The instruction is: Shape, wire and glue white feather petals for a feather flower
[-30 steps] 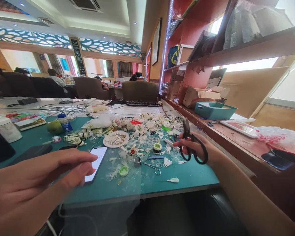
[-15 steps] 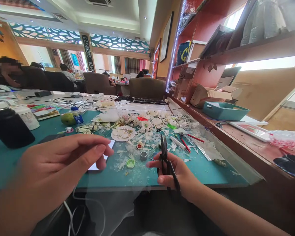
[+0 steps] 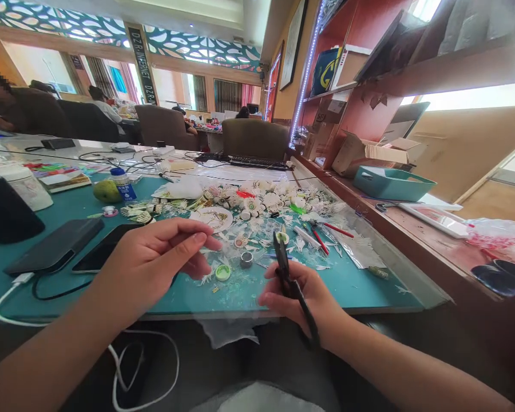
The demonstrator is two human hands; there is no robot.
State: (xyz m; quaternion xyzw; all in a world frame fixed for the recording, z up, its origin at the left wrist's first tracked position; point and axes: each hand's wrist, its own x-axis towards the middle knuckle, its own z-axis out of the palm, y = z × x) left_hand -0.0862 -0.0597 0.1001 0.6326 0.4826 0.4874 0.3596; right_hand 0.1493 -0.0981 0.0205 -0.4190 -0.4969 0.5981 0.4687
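My left hand [image 3: 167,252] hovers above the front of the green desk mat, thumb and fingertips pinched together. Whatever may be between them is too small to make out. To its right, my right hand [image 3: 300,292] grips black scissors [image 3: 282,260] by the handles, blades pointing up and away from me. Between and beyond the hands lie a small green round tub [image 3: 223,272], a dark grey ring-shaped pot [image 3: 246,259] and loose white feather bits. Behind them spreads a heap of white shuttlecocks [image 3: 257,200], beside a white plate [image 3: 217,217] with thin scraps on it.
Red-handled pliers [image 3: 320,240] lie to the right. A power bank [image 3: 55,246], a phone [image 3: 105,252] and a black bottle [image 3: 8,212] are at left. Clear plastic film [image 3: 227,332] hangs at the desk's front edge. A teal basket [image 3: 392,186] stands on the side ledge.
The view has tilted down and shifted. My left hand has moved toward the right hand, uncovering the power bank and phone. The scissors stay in my right hand, blades now looking closer together.
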